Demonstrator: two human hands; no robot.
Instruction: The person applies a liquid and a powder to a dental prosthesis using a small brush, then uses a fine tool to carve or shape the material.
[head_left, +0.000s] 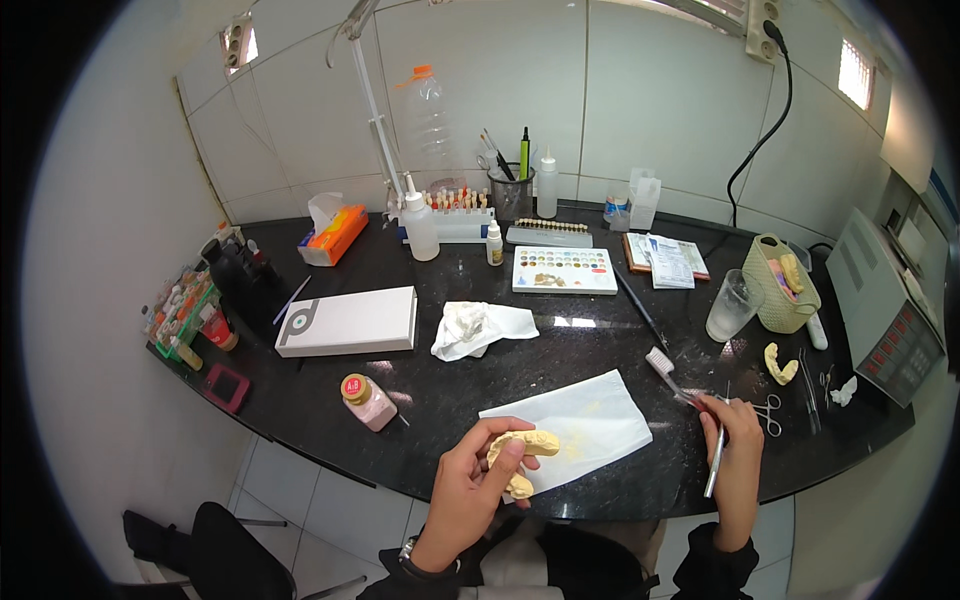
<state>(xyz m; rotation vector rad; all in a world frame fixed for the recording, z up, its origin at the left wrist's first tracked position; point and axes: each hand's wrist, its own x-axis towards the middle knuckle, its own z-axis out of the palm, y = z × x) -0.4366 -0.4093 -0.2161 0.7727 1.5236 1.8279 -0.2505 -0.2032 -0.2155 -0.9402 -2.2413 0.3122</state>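
My left hand [472, 480] holds a yellowish dental cast [535, 443] between thumb and fingers, above a white paper sheet [600, 425] marked with faint yellow dust. My right hand [735, 435] is closed round a slim silver-handled tool [714, 468], its lower end pointing toward the table's front edge. At that hand's fingertips is the handle of a toothbrush [659, 361] with white bristles; whether the fingers grip it too, I cannot tell. A second horseshoe-shaped cast [780, 366] lies to the right, beyond scissor-like forceps [770, 415].
Behind the sheet lie a crumpled white cloth [480, 328], a white box [350, 322] and a paint palette [565, 271]. A pink-filled bottle [369, 403] stands left. To the right are a glass [733, 305], a woven basket [783, 285] and a grey machine [885, 310].
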